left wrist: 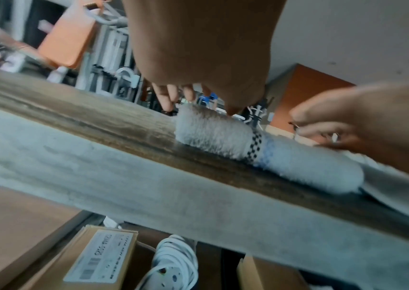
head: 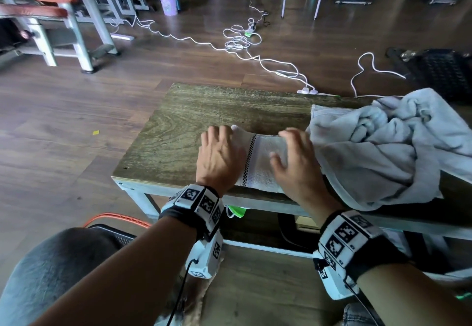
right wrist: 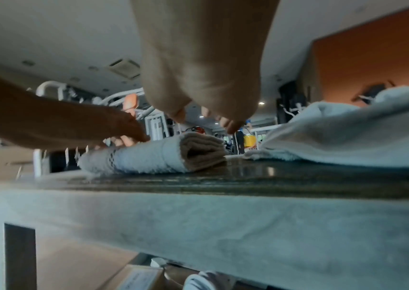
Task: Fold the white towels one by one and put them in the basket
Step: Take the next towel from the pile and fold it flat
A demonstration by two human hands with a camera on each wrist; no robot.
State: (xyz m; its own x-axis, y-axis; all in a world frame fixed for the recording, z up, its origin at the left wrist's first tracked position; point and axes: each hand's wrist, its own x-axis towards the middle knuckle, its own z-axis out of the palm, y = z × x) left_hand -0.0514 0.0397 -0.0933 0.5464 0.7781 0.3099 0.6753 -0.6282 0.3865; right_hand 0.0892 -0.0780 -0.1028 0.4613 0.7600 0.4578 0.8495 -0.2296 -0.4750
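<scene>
A folded white towel (head: 260,165) with a black checkered stripe lies near the front edge of the wooden table (head: 204,111). My left hand (head: 219,152) rests flat on its left end with straight fingers. My right hand (head: 293,157) is spread over its right end, with the fingertips (right wrist: 233,127) just touching the top. The right wrist view shows the folded layers at the towel's (right wrist: 149,159) right end. A heap of unfolded white towels (head: 383,147) covers the table's right side. A black mesh basket (head: 112,231) with an orange rim sits on the floor by my left knee, mostly hidden.
White cables (head: 237,42) and power strips trail across the wooden floor beyond the table. A black mesh object (head: 441,70) lies at the far right. Cardboard boxes (left wrist: 94,259) and a coiled white cord (left wrist: 173,263) sit under the table. Metal gym frames (head: 76,19) stand at the back left.
</scene>
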